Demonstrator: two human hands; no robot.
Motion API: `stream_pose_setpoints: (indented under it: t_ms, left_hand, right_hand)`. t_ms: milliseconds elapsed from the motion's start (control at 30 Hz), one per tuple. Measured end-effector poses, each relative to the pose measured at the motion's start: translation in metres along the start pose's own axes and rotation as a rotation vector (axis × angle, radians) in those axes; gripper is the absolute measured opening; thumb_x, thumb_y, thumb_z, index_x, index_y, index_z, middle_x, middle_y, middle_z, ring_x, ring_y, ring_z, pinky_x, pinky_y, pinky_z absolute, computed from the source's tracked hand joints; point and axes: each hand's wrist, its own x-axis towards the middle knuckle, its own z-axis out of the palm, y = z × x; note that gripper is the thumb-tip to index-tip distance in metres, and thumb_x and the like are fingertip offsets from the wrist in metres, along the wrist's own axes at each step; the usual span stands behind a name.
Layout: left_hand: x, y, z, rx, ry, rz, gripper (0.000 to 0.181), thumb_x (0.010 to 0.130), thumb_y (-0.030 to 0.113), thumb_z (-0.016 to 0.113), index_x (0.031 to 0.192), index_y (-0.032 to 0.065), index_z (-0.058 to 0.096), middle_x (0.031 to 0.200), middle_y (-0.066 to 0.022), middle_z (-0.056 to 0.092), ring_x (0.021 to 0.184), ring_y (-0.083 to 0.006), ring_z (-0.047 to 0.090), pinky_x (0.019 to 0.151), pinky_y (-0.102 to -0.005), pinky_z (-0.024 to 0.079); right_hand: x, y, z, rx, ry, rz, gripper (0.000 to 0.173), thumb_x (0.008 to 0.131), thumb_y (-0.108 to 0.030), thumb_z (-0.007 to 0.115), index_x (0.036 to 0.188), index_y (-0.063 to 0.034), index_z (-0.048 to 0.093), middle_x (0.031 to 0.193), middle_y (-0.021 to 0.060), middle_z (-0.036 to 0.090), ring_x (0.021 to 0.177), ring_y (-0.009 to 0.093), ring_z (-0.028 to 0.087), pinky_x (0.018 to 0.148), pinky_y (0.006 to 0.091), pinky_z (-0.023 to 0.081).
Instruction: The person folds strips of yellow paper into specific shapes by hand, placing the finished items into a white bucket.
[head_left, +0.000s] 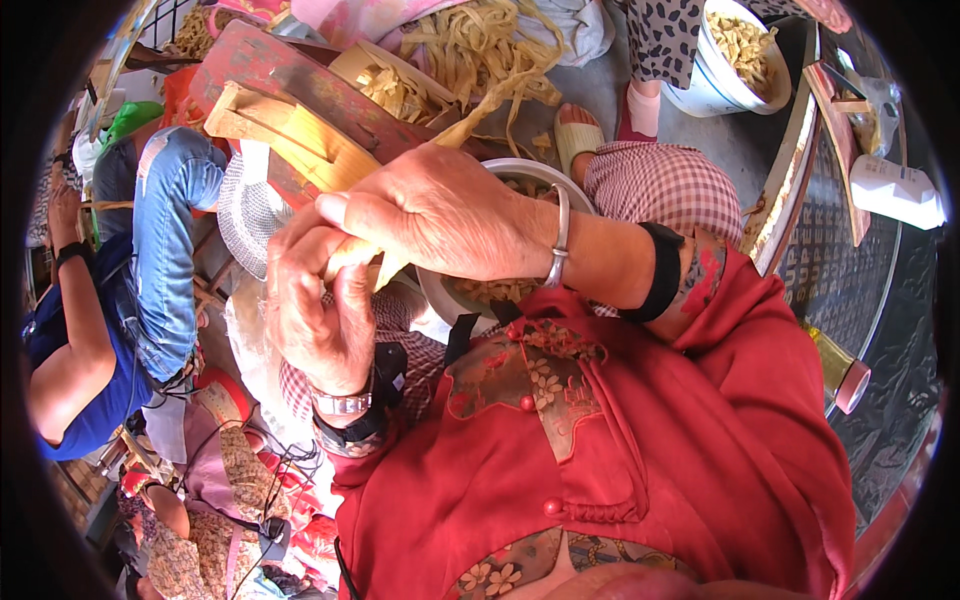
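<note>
My left hand (322, 300), with a metal watch at its wrist, grips a pale yellow folded strip (390, 268) between thumb and fingers. Against it lies my right hand (450, 214), a silver bangle on its wrist, its fingers closed on the same strip's long part (461, 131). That part runs up towards a heap of long pale strips (487, 45). Behind the hands stands a wooden frame tool (300, 142) on a worn red bench (277, 82). Below my forearm, a white bucket (442, 300) holds many small folded pieces (491, 289). What the fingertips do is partly hidden.
A paper-like box (442, 82) of folded pieces sits beside the bench. At upper right is another white bucket (694, 97) of pieces, near a person's legs. Other people sit at left, one in jeans (169, 247). A glass-topped table (840, 240) curves along the right.
</note>
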Motion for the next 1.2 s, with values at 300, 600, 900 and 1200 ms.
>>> stream_pose_setpoints:
  t_ms: [300, 600, 900, 1200]
  left_hand:
    - [0.009, 0.011, -0.017, -1.025, -0.043, -0.612, 0.061, 0.096, 0.013, 0.085, 0.147, -0.0040, 0.054, 0.118, -0.0157, 0.074, 0.104, -0.0202, 0.072, 0.094, -0.0314, 0.058]
    - [0.000, 0.006, -0.001, -0.658, -0.020, -0.490, 0.043, 0.107, 0.018, 0.073, 0.145, -0.0021, 0.066, 0.128, -0.0125, 0.073, 0.093, -0.0138, 0.069, 0.079, -0.0256, 0.055]
    - [0.028, 0.023, 0.007, -0.210, -0.304, -0.199, 0.085, 0.104, 0.025, 0.074, 0.168, -0.0080, 0.029, 0.127, -0.0172, 0.066, 0.106, -0.0255, 0.073, 0.094, -0.0352, 0.058]
    - [0.014, 0.029, 0.018, -0.446, 0.020, -0.593, 0.047, 0.119, 0.033, 0.051, 0.136, -0.0060, 0.071, 0.114, -0.0108, 0.078, 0.094, -0.0140, 0.073, 0.085, -0.0280, 0.059]
  right_hand:
    - [-0.011, -0.003, -0.002, -0.049, 0.167, -0.324, 0.025, 0.106, -0.031, 0.071, 0.107, -0.0066, 0.065, 0.084, 0.0135, 0.069, 0.080, 0.038, 0.073, 0.066, 0.0445, 0.054]
    - [-0.015, 0.010, -0.001, 0.393, 0.041, -0.097, 0.028, 0.112, -0.021, 0.064, 0.122, 0.0048, 0.070, 0.090, 0.0118, 0.077, 0.083, 0.023, 0.077, 0.075, 0.0371, 0.061]
    - [-0.014, -0.005, -0.007, 0.640, 0.022, 0.219, 0.046, 0.119, -0.039, 0.050, 0.103, -0.0014, 0.070, 0.071, -0.0008, 0.061, 0.055, 0.006, 0.054, 0.049, 0.0245, 0.041]
    - [-0.010, -0.024, -0.001, 0.430, 0.054, 0.255, 0.047, 0.120, -0.045, 0.045, 0.120, -0.0038, 0.067, 0.081, -0.0026, 0.063, 0.061, 0.001, 0.056, 0.050, 0.0190, 0.040]
